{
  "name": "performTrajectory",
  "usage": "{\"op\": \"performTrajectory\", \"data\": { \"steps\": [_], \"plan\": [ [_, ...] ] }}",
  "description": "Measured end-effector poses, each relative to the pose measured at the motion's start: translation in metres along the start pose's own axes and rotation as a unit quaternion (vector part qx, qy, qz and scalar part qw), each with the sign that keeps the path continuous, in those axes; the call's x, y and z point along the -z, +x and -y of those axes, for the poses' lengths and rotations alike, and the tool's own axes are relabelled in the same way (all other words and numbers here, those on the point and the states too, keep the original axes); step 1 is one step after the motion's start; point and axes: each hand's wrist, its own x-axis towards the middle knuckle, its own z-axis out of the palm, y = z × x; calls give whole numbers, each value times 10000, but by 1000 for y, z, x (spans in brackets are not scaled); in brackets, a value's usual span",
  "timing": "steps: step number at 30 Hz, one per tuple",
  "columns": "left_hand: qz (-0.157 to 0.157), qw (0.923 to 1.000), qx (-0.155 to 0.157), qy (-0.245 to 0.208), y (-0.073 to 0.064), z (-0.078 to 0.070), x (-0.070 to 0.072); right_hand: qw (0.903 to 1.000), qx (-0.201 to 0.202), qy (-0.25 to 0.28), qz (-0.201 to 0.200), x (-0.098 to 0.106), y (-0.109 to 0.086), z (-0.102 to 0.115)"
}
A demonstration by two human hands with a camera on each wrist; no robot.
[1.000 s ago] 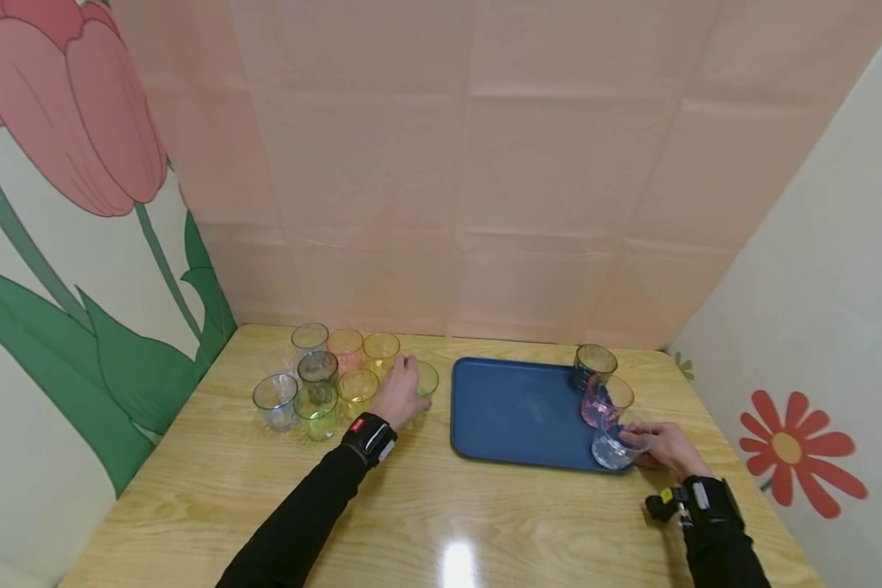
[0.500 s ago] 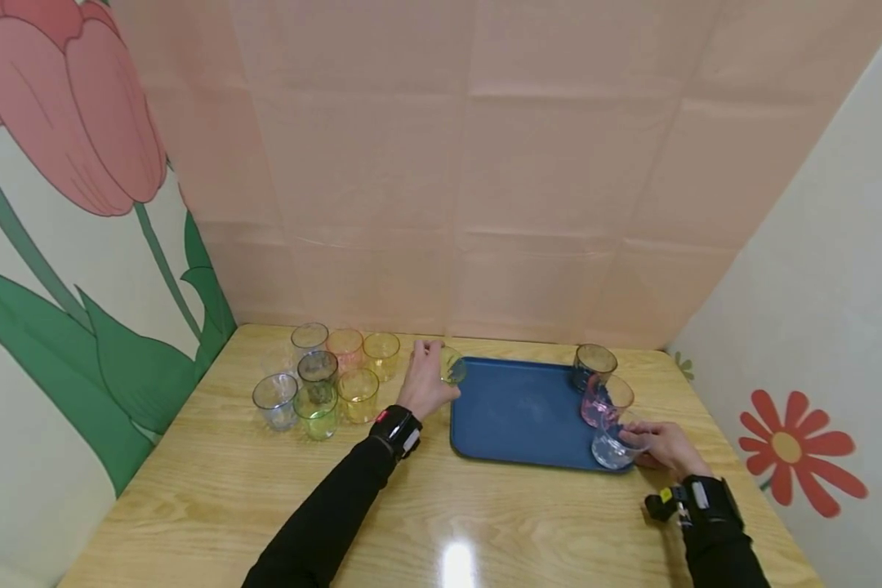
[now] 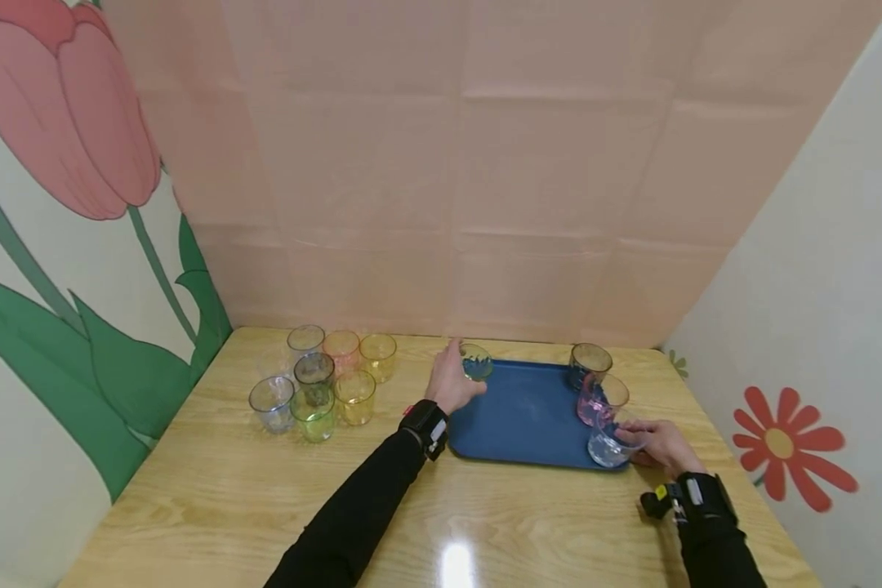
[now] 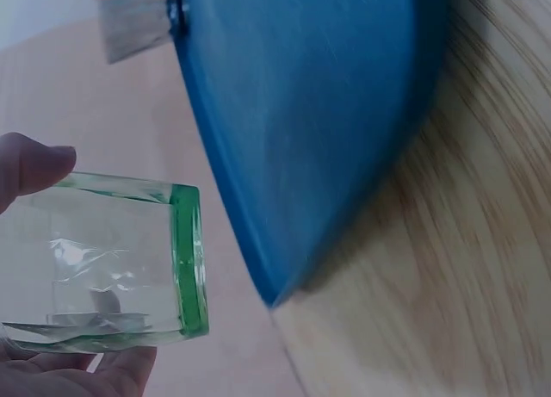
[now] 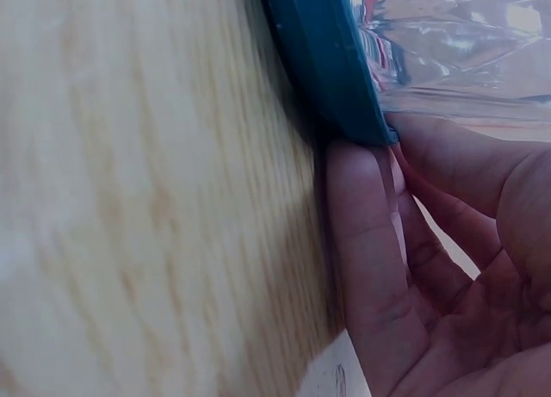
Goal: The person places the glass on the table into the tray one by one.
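Note:
My left hand (image 3: 452, 382) grips a green-tinted drinking glass (image 3: 478, 364) above the far left corner of the blue tray (image 3: 514, 425). In the left wrist view the thumb (image 4: 39, 166) and fingers (image 4: 129, 369) clasp the glass wall from opposite sides, its thick green base apart from the tray. At the tray's near right corner, my right hand (image 3: 661, 447) pinches the rim, thumb above and a finger (image 5: 366, 216) along its underside. Close beside that thumb stands a clear glass (image 3: 608, 449) on the tray. Behind it are a pink glass (image 3: 599, 402) and a dark grey glass (image 3: 586, 367).
On the left of the wooden table (image 3: 213, 482), several tinted glasses stand close together, among them a green glass (image 3: 314, 420), a yellow glass (image 3: 356, 400) and a bluish glass (image 3: 273, 408). A pinkish sheet (image 3: 382, 163) backs the table.
My left hand has carried the green-tinted glass up off the table and rightward, over the tray's far left corner. The right hand has stayed at the tray's corner.

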Motion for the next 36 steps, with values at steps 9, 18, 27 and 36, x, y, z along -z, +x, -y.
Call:
{"op": "performTrajectory", "data": {
  "steps": [9,18,27,36],
  "plan": [
    [195,9991,-79,-369,9,-7,-24,9999,-64,-90,43,-1,3,0],
    [477,9967,177,-635,14,-22,-48,9999,36,-134,92,1,4,0],
    [552,9970,528,-123,19,-35,-67,9996,-94,275,-20,0,-1,-2],
    [661,9953,649,-275,23,-42,-84,9992,-46,385,26,-2,-4,0]
  ]
}}
